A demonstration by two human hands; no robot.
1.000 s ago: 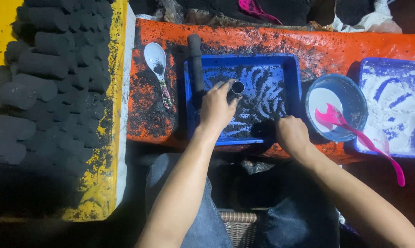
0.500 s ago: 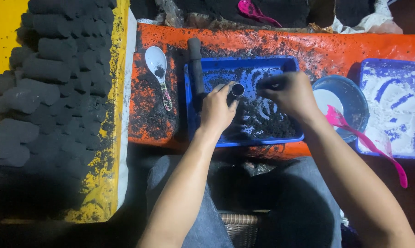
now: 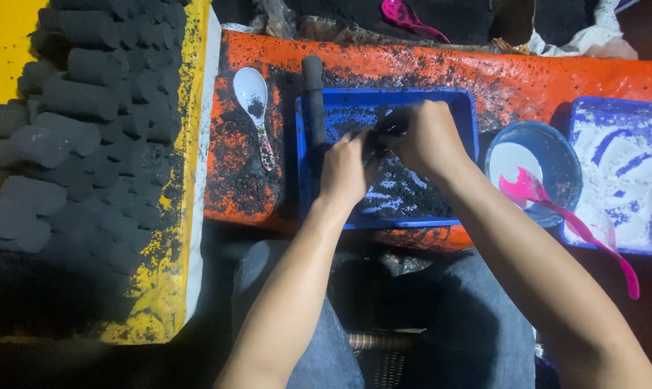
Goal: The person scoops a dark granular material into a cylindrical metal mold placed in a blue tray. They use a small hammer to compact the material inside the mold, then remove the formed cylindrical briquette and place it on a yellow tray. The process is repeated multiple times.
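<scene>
blue tray [image 3: 463, 108] streaked black; orange counter [image 3: 556, 75] speckled black; white spoon [image 3: 251, 90]; pink scoop [image 3: 549, 202]; yellow board [image 3: 5, 50].

blue tray [image 3: 459, 101] of black powder [image 3: 405, 189], on orange surface.

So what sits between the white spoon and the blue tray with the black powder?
In the head view, a black rod lies between the white spoon and the blue tray.

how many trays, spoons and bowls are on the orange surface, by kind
blue trays: 2, the one with black powder under both hands and the one with white powder
spoons: 2, white spoon and pink spoon
bowls: 1, blue bowl
total: 5
</scene>
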